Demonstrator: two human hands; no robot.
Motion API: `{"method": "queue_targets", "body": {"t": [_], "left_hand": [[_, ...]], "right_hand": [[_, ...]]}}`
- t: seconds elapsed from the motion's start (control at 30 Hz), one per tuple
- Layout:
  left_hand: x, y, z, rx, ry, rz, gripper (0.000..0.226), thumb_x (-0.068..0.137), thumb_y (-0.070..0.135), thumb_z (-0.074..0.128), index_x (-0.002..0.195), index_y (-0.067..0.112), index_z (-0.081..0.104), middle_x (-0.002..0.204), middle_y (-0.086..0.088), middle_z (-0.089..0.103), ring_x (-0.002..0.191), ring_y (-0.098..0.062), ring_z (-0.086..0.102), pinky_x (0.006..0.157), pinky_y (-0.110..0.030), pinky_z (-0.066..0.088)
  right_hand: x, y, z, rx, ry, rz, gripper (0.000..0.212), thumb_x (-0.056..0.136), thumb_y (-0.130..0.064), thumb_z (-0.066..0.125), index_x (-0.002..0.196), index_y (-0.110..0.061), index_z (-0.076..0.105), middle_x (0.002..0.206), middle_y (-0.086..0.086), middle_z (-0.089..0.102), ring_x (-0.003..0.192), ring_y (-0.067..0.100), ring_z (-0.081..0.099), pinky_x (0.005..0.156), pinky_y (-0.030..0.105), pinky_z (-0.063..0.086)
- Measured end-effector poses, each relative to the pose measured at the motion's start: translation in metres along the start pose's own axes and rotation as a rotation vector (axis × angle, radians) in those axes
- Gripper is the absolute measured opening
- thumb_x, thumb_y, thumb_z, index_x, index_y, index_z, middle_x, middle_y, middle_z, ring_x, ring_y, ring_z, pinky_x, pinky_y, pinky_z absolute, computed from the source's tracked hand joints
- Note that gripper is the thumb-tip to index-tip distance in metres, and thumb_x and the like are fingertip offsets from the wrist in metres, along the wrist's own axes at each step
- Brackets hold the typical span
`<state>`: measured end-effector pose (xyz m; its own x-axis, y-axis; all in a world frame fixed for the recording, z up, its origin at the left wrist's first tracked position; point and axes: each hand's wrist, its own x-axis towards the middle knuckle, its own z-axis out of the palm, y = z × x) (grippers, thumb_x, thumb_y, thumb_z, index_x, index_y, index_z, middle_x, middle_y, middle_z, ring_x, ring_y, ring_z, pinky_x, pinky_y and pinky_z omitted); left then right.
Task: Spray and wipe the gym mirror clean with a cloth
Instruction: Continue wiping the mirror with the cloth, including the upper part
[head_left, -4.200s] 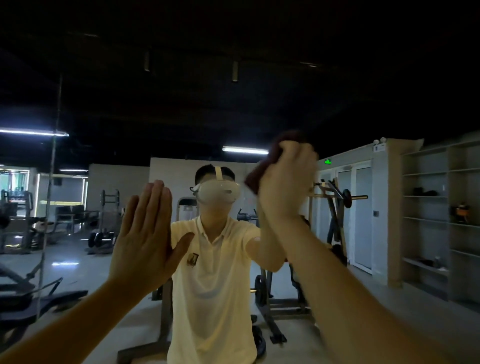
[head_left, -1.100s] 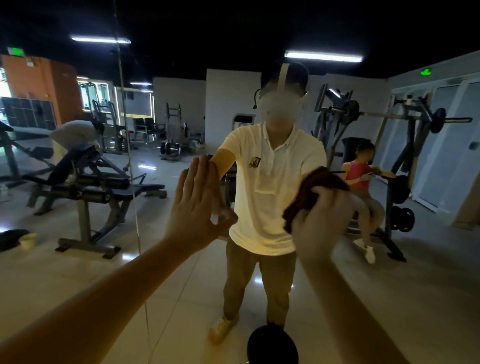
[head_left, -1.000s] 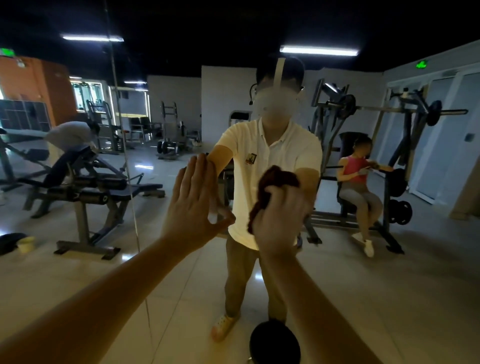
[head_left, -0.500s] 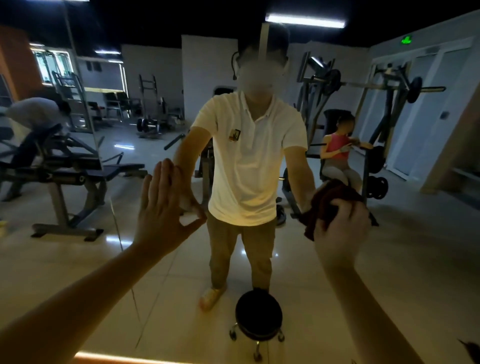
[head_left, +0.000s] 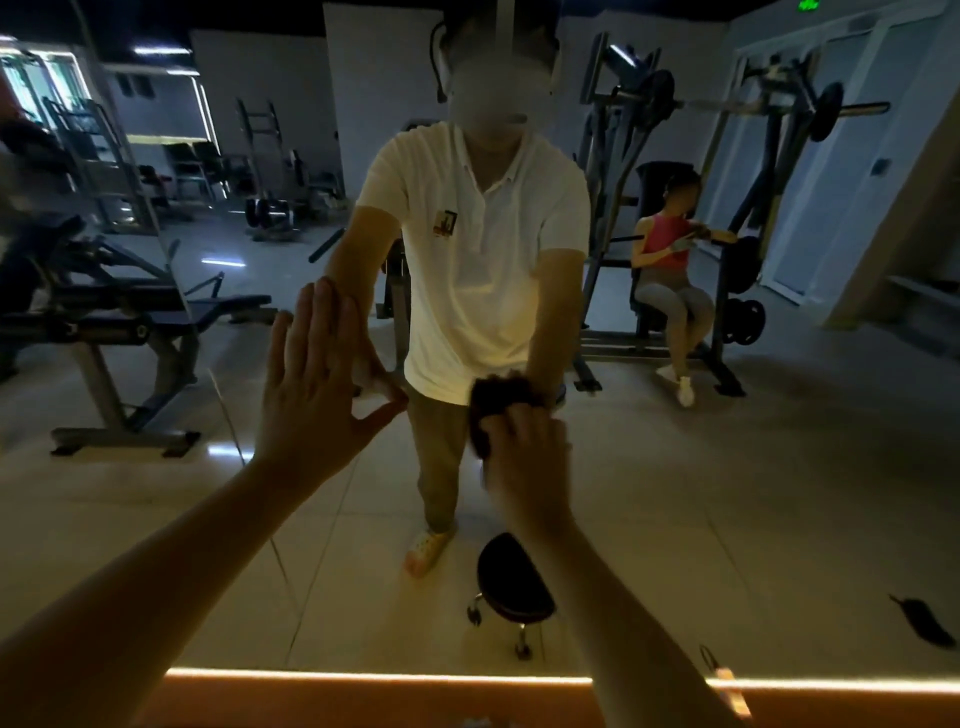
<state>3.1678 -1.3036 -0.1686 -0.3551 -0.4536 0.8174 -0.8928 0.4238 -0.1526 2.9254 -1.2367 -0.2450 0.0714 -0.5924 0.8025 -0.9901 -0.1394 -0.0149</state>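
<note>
Head view, starting nearest you: both bare forearms reach forward to the glass. Your left hand (head_left: 317, 384) lies flat on the mirror (head_left: 727, 467), its fingers (head_left: 322, 322) straight and held close together with the thumb splayed out to the right. The fingertips meet their own reflection, so the palm looks braced there and not working.

Your right hand (head_left: 524, 462) is lower and to the right of that thumb. Its fingers (head_left: 501, 434) are curled over the dark cloth (head_left: 498, 410), which is bunched at and just above your knuckles and pressed to the glass. It sits near the left thumb tip but apart from it.

Neither hand holds a spray bottle and none is in view, so I judge the spraying is behind you and you are in the wiping stage. The cloth is working the middle-to-lower part of the pane. In this dim light you can see no droplets, streaks or haze on the glass, so you cannot tell which patches are already clean.

Below your right fingers, a band of glass runs down to the lit strip (head_left: 363, 675) at the bottom edge, and it probably remains to be wiped. So does the patch under your left palm.

Beyond your fingers, in the reflection, stand a small wheeled stool (head_left: 511, 587), weight machines and a seated person (head_left: 670, 260).
</note>
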Motion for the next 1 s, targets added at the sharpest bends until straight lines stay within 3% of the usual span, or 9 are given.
{"method": "queue_targets", "body": {"t": [0.17,0.23,0.3,0.43,0.53,0.6,0.7,0.77,1.0], "left_hand": [[-0.027,-0.005,0.004,-0.014,-0.042,-0.03,0.117,0.086,0.055,0.078,0.165,0.0,0.011,0.173,-0.025,0.0,0.161,-0.041,0.002,0.13,-0.056,0.005],[-0.036,-0.014,0.001,-0.004,-0.052,-0.054,0.126,0.079,0.05,0.085,0.165,0.0,0.009,0.173,-0.025,-0.001,0.161,-0.041,0.002,0.131,-0.054,0.002],[-0.039,-0.029,-0.003,0.006,-0.057,-0.06,0.126,0.078,0.05,0.086,0.164,-0.002,0.01,0.172,-0.026,0.0,0.161,-0.041,0.003,0.13,-0.056,0.004],[-0.028,-0.075,-0.019,0.051,-0.044,-0.005,0.124,0.081,0.055,0.083,0.164,-0.004,0.012,0.173,-0.024,-0.002,0.161,-0.04,0.003,0.129,-0.06,0.009],[-0.002,-0.105,-0.034,0.038,-0.032,0.077,0.122,0.087,0.072,0.065,0.165,0.0,0.005,0.173,-0.019,-0.004,0.161,-0.037,0.001,0.13,-0.059,0.007],[0.015,-0.117,-0.039,0.08,-0.066,0.141,0.129,0.081,0.075,0.065,0.165,0.003,-0.001,0.173,-0.02,-0.005,0.161,-0.036,-0.002,0.13,-0.055,-0.001],[0.021,-0.126,-0.034,0.119,-0.067,0.211,0.116,0.091,0.086,0.03,0.165,0.002,0.002,0.173,-0.021,-0.003,0.161,-0.033,-0.009,0.13,-0.047,-0.011],[0.019,-0.128,-0.031,0.098,-0.068,0.208,0.111,0.093,0.084,0.017,0.165,0.001,0.006,0.173,-0.02,-0.004,0.161,-0.032,-0.009,0.13,-0.05,-0.006],[0.011,-0.123,-0.027,0.067,-0.043,0.197,0.106,0.094,0.061,0.057,0.165,-0.002,0.009,0.173,-0.024,0.001,0.161,-0.037,0.0,0.131,-0.054,0.003]], "right_hand": [[-0.023,0.092,-0.043,-0.074,0.09,0.592,0.035,0.079,-0.015,0.072,0.109,-0.007,0.056,0.117,0.021,0.061,0.11,0.039,0.058,0.09,0.052,0.05],[-0.022,0.088,-0.037,-0.034,0.133,0.711,0.032,0.08,-0.013,0.064,0.109,-0.005,0.054,0.116,0.025,0.06,0.109,0.043,0.058,0.089,0.055,0.052],[-0.021,0.062,-0.024,0.019,0.117,0.777,0.037,0.079,-0.008,0.07,0.112,-0.005,0.054,0.119,0.024,0.059,0.111,0.042,0.058,0.092,0.055,0.054],[-0.021,-0.026,0.011,0.13,-0.001,0.629,0.045,0.073,-0.01,0.083,0.11,-0.006,0.057,0.12,0.019,0.061,0.113,0.037,0.06,0.095,0.05,0.055],[-0.005,-0.105,0.043,0.174,-0.072,0.332,0.039,0.076,-0.016,0.08,0.11,-0.014,0.06,0.117,0.011,0.061,0.109,0.032,0.061,0.088,0.047,0.058],[0.007,-0.148,0.06,0.161,-0.146,0.076,0.032,0.086,-0.019,0.072,0.114,-0.016,0.057,0.117,0.007,0.057,0.107,0.029,0.059,0.087,0.046,0.056],[0.025,-0.159,0.059,0.096,-0.188,-0.136,0.024,0.092,-0.02,0.061,0.115,-0.018,0.053,0.113,0.004,0.055,0.105,0.028,0.057,0.089,0.044,0.052],[0.04,-0.14,0.037,0.047,-0.069,-0.144,0.032,0.084,-0.017,0.071,0.113,-0.016,0.057,0.11,0.006,0.057,0.104,0.03,0.058,0.091,0.045,0.053],[0.109,-0.096,-0.026,-0.089,0.213,0.131,0.042,0.072,-0.002,0.074,0.11,-0.009,0.058,0.113,0.017,0.057,0.107,0.035,0.054,0.086,0.044,0.045]]}}
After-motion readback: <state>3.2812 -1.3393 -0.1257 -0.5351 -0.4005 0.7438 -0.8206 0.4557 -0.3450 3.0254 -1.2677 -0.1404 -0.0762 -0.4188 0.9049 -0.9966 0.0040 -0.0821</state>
